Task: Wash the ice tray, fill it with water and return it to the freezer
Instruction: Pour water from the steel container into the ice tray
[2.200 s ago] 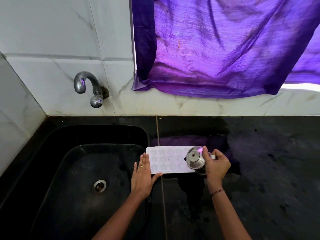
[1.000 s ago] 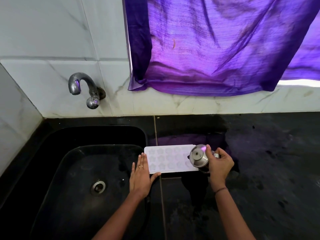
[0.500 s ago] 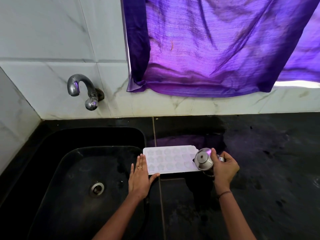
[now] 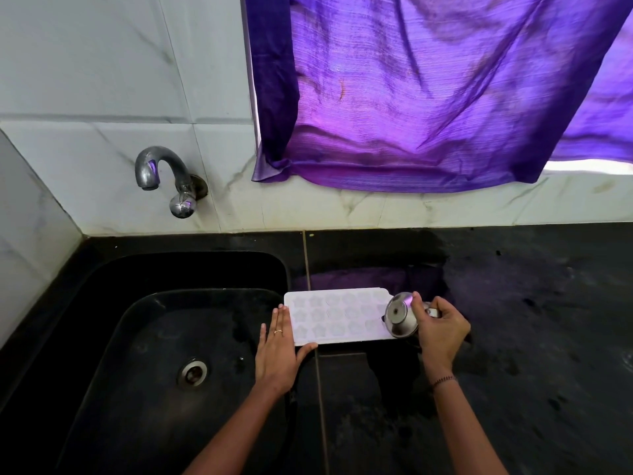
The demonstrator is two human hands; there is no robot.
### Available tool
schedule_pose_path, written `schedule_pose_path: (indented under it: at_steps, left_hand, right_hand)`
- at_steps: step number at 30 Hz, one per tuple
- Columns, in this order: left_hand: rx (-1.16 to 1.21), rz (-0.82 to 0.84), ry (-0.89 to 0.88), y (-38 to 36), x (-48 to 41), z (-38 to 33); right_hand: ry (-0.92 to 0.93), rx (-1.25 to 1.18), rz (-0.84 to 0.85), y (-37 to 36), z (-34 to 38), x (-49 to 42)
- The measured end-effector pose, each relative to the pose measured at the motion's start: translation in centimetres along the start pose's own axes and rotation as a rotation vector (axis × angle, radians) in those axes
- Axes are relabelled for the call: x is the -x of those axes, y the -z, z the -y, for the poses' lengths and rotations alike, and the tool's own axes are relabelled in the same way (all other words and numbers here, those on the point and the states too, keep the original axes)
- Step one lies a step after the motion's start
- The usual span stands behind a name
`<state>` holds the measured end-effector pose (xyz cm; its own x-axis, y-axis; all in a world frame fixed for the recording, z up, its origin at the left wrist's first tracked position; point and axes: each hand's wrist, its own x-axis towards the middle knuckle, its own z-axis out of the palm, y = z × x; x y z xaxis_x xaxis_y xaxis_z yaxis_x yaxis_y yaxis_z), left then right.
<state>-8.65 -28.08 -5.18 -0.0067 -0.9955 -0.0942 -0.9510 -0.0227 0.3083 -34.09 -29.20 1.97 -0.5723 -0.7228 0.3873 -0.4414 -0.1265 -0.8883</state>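
At the far left the black sink (image 4: 113, 337) sits against the tiled wall (image 4: 85, 70), a curved steel tap (image 4: 161, 173) above its back rim and the drain (image 4: 192, 371) low in the basin, with plenty of open room in there. At the sink's right rim the left hand (image 4: 277, 351) lies flat, fingers straight and together against the left end of the white ice tray (image 4: 335, 317), thumb along its near edge. The tray rests level on the black counter (image 4: 534, 354), its left end reaching the sink's right rim and its length running rightward across the counter's seam. Over the tray's right end the right hand (image 4: 442, 329) grips a small steel pot (image 4: 399, 315), tipped towards the tray. Right of that hand the dark counter runs on, wet-looking and open. A purple curtain (image 4: 428, 97) hangs over the back wall above it.
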Motion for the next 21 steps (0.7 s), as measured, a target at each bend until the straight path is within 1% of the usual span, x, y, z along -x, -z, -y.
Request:
schedule_pose_path:
  at_steps: [15,19,21]
  left_hand:
    - [-0.026,-0.004,0.000,0.09,-0.04,-0.12]
    - [-0.006,-0.012,0.001,-0.03,-0.10,-0.01]
    - [0.000,-0.011,-0.002,-0.02,-0.08,-0.04]
  right_hand:
    - [0.013,0.035,-0.001,-0.20,0.01,-0.28]
    - [-0.037,-0.003,-0.017,-0.14,0.20,-0.21]
    - [-0.097,-0.039,-0.049,-0.05,0.39,-0.16]
